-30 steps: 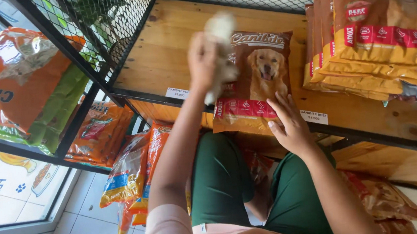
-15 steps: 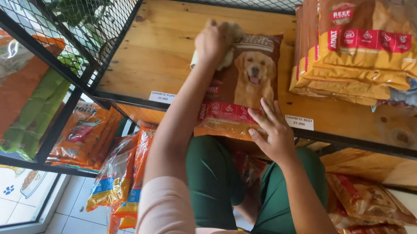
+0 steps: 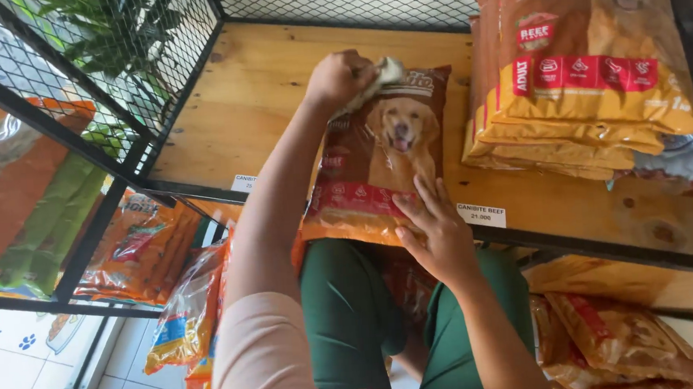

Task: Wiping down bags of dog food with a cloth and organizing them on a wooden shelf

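The dog-food bag lies flat on the wooden shelf, its lower edge overhanging the front. Its long axis runs from 12 to 6 o'clock, the top pointing to 12. The left hand has its grip closed around a pale cloth at the bag's top. The right hand presses open-fingered at 5 o'clock, apparently steadying it. Stacked bags stand at 3 o'clock.
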